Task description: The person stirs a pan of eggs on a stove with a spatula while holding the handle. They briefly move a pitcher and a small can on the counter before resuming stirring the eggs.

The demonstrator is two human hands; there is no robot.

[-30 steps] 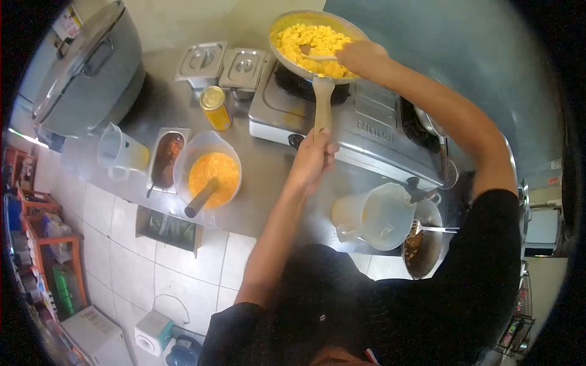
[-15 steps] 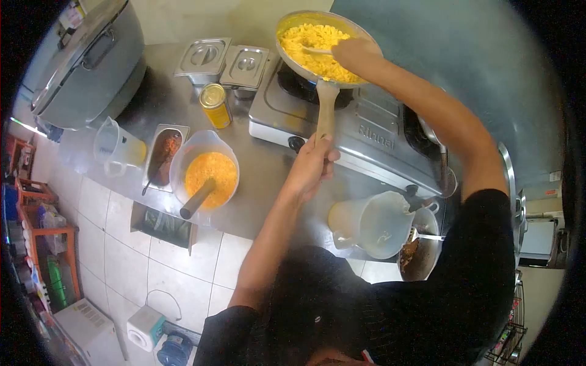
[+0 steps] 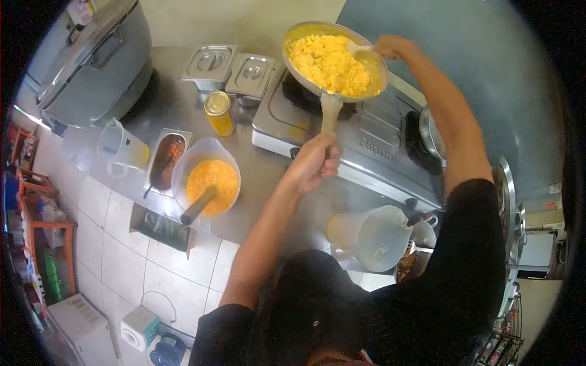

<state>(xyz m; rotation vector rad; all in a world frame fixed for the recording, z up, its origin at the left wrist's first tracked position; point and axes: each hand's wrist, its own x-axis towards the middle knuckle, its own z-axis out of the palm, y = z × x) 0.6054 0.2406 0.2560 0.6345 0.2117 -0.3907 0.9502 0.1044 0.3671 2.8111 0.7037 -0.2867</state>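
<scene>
My left hand (image 3: 314,163) is closed around the pale handle of a frying pan (image 3: 331,116) over the left burner of the silver stove (image 3: 378,131). Yellow scrambled egg (image 3: 329,64) fills much of the pan. At the pan's right rim, my right hand (image 3: 394,47) grips a pale spatula (image 3: 361,48), whose blade touches the egg. Left of the stove, a translucent jug (image 3: 177,183) holds orange-yellow mixture with a dark-handled utensil standing in it.
Two lidded steel containers (image 3: 210,63) (image 3: 252,76) and a yellow can (image 3: 220,114) stand left of the stove. A tray of red food (image 3: 168,163), another jug (image 3: 122,148), a large pot (image 3: 97,67) and an empty-looking jug (image 3: 381,239) are on the counter.
My right hand has moved right with the spatula, from over the egg to the pan's right rim. More egg now lies toward the pan's lower right.
</scene>
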